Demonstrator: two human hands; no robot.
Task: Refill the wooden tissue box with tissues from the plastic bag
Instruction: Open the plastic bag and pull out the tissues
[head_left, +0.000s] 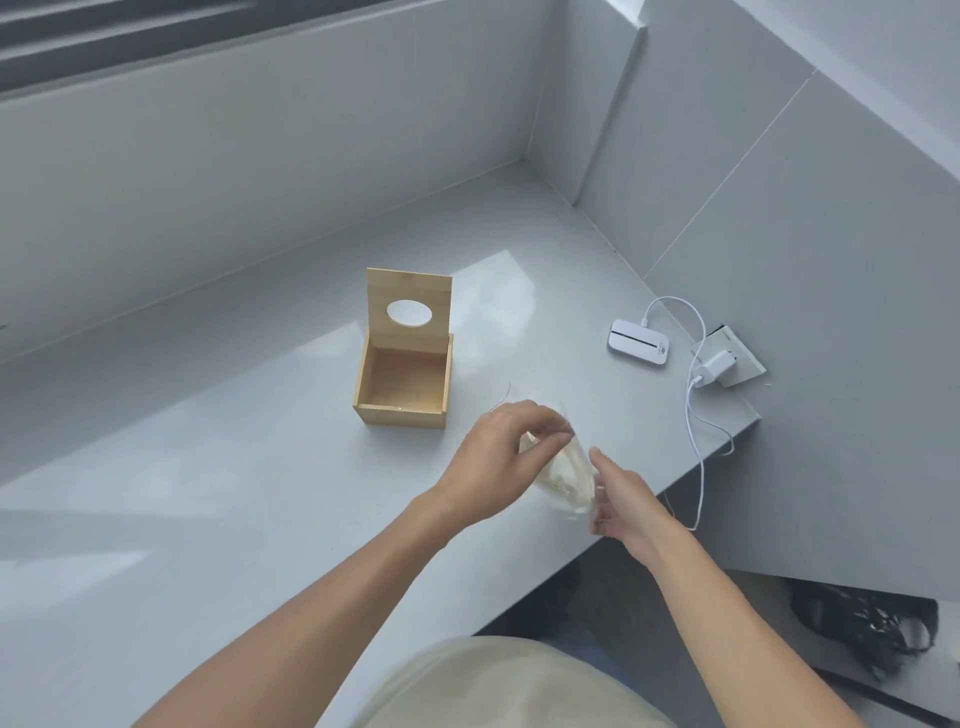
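Head view shows your left hand (493, 457) pinching the top of the plastic bag (563, 475) of tissues, your right hand (626, 506) gripping its lower end. Both hold it just above the surface (208, 493), near the open, empty wooden tissue box (402, 384).

left hand (491, 457) pinching, right hand (623, 499) gripping, forearms extended

— What was the tissue box (402, 374) made of?
— Pale wood, matt and smooth, with a fine grain; its raised lid (409, 304) was the same wood.
— And the counter (208, 467)?
— A light grey slab, polished enough to throw back soft glare. The wall tiles (779, 234) looked smooth and satin.
— The bag (563, 475)?
— Thin clear plastic, crinkled and shiny, over soft white paper tissues.
— The small device (638, 344)?
— Glossy white plastic, with a smooth white cable (696, 431).
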